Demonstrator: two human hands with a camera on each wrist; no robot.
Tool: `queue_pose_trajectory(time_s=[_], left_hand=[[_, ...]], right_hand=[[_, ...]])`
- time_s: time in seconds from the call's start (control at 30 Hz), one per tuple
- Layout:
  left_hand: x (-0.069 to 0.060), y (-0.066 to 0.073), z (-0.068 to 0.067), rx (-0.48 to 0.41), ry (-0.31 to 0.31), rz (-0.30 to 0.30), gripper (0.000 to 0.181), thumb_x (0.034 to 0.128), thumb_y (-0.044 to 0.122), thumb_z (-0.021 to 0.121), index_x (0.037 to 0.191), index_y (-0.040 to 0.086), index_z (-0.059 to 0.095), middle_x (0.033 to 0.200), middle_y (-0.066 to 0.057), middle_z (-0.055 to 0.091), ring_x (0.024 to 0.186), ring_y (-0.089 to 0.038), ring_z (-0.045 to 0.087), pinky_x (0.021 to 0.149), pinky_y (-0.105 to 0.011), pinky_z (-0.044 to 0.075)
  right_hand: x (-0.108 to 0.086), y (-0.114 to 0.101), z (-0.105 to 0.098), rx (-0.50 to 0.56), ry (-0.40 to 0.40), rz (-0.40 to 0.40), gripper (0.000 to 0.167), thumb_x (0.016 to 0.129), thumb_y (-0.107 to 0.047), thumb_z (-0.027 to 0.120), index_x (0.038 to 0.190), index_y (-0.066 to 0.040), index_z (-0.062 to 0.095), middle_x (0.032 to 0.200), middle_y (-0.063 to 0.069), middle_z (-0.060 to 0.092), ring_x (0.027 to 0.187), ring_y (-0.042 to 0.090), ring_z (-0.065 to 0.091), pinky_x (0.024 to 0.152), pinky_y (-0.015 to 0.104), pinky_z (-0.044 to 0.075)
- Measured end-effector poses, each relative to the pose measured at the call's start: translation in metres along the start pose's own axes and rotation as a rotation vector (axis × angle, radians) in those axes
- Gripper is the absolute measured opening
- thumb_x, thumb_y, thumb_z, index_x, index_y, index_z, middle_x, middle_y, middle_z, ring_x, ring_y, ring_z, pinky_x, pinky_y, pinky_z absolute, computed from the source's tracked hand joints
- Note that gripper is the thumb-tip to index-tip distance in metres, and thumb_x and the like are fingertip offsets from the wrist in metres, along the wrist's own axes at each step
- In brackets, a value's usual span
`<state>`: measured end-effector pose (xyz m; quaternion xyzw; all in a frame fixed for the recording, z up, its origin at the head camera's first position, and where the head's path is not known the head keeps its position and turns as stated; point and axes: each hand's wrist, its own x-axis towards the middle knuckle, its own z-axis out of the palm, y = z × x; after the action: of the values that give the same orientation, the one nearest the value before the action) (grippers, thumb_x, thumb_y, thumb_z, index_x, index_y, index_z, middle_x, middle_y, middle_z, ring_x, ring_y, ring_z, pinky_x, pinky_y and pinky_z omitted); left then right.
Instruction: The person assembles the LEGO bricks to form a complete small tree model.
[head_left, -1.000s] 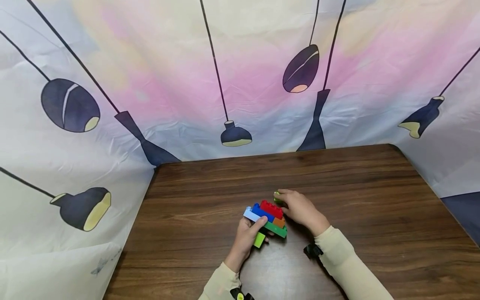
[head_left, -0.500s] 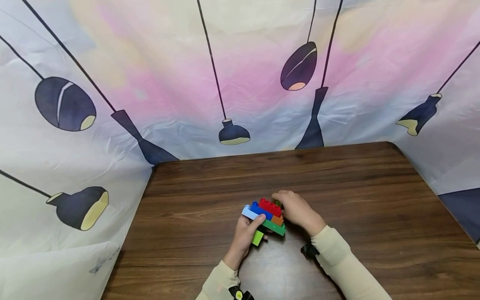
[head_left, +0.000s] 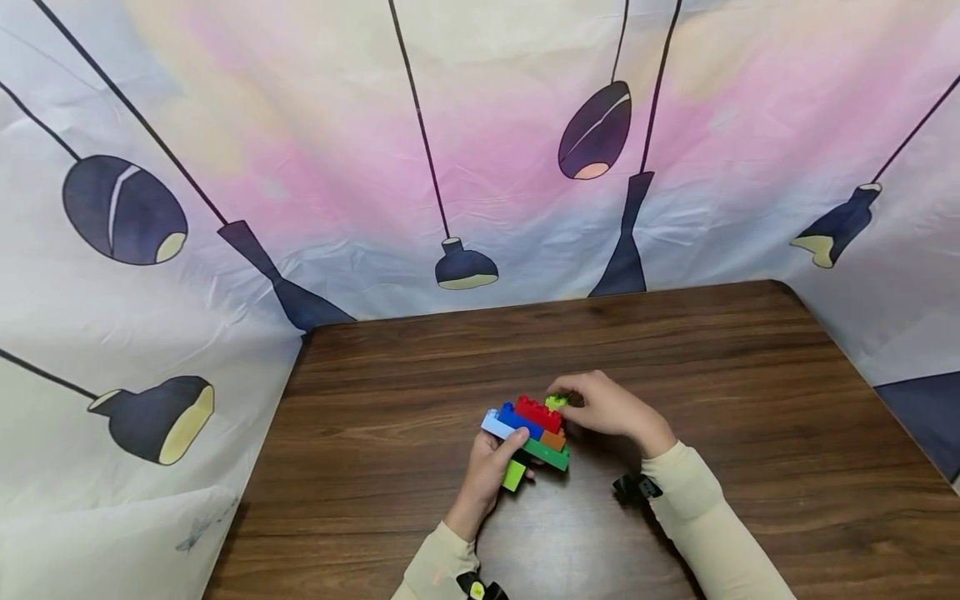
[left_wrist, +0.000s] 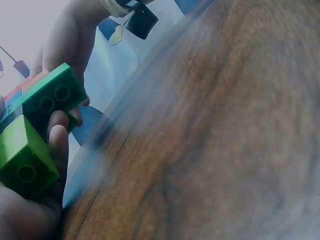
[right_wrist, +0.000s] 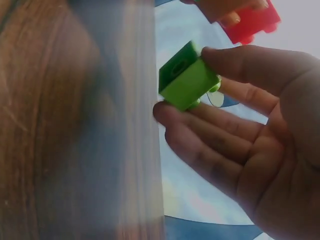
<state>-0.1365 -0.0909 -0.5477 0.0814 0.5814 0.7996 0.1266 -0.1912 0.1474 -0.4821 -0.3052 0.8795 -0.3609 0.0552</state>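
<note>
My left hand (head_left: 487, 471) grips a built stack of toy building bricks, thumb on its near side. The stack joins a red brick (head_left: 538, 414), a blue brick (head_left: 519, 423), a light blue brick (head_left: 498, 425), an orange brick (head_left: 553, 440) and a green brick (head_left: 547, 454). A lime green brick (left_wrist: 27, 155) sits at its underside, by the palm. My right hand (head_left: 611, 408) pinches a small lime brick (right_wrist: 187, 82) between thumb and fingertips. In the right wrist view this brick is apart from the stack, its hollow underside showing.
The brown wood-grain table (head_left: 420, 358) lies beneath both hands. A fabric backdrop (head_left: 337, 167) printed with hanging lamps stands behind and to the sides. Black straps (head_left: 633, 489) circle the wrists.
My right hand has turned the small lime brick, which is bright and visible again after being mostly hidden half a second ago. The right wrist has shifted rightward. The left hand holds the stack nearly still.
</note>
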Motion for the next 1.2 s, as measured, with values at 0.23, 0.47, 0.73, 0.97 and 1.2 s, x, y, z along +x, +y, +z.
queue_pose_trajectory(time_s=[0.23, 0.47, 0.73, 0.97, 1.2], left_hand=[[-0.001, 0.001, 0.002, 0.001, 0.009, -0.001, 0.037, 0.1047, 0.015, 0.064, 0.129, -0.009, 0.051, 0.103, -0.01, 0.073, 0.069, -0.019, 0.074, 0.055, -0.029, 0.06], [-0.001, 0.001, 0.001, -0.001, 0.006, 0.006, 0.036, 0.1042, 0.014, 0.064, 0.129, -0.008, 0.051, 0.103, -0.009, 0.072, 0.068, -0.018, 0.073, 0.054, -0.03, 0.06], [-0.001, -0.001, 0.001, -0.001, 0.009, -0.009, 0.039, 0.1038, 0.015, 0.065, 0.131, -0.008, 0.05, 0.104, -0.009, 0.072, 0.069, -0.017, 0.073, 0.055, -0.03, 0.06], [0.0, 0.001, 0.002, -0.003, -0.002, -0.012, 0.039, 0.1043, 0.016, 0.066, 0.133, -0.006, 0.051, 0.107, -0.009, 0.072, 0.071, -0.019, 0.073, 0.056, -0.029, 0.061], [-0.001, 0.002, 0.002, 0.005, -0.006, -0.011, 0.037, 0.1044, 0.016, 0.066, 0.131, -0.006, 0.053, 0.105, -0.008, 0.072, 0.071, -0.019, 0.073, 0.056, -0.029, 0.061]], right_hand=[[0.002, -0.002, -0.002, 0.129, -0.011, 0.044, 0.032, 0.107, -0.017, 0.063, 0.135, -0.002, 0.068, 0.119, 0.005, 0.074, 0.098, 0.016, 0.07, 0.087, 0.037, 0.06], [0.003, -0.004, -0.005, 0.265, -0.024, 0.044, 0.036, 0.111, -0.022, 0.057, 0.139, 0.0, 0.063, 0.118, 0.007, 0.072, 0.098, 0.016, 0.07, 0.086, 0.035, 0.06], [-0.001, -0.006, -0.01, 0.35, -0.031, 0.005, 0.033, 0.108, -0.018, 0.062, 0.137, 0.0, 0.064, 0.124, 0.009, 0.071, 0.108, 0.021, 0.069, 0.09, 0.033, 0.06], [-0.004, -0.014, -0.015, 0.302, -0.019, -0.026, 0.033, 0.104, -0.017, 0.069, 0.133, -0.002, 0.068, 0.126, 0.009, 0.072, 0.108, 0.022, 0.071, 0.089, 0.033, 0.06], [-0.005, -0.018, -0.015, 0.285, -0.014, -0.029, 0.03, 0.102, -0.013, 0.071, 0.131, -0.004, 0.071, 0.116, 0.005, 0.076, 0.098, 0.015, 0.072, 0.082, 0.031, 0.062]])
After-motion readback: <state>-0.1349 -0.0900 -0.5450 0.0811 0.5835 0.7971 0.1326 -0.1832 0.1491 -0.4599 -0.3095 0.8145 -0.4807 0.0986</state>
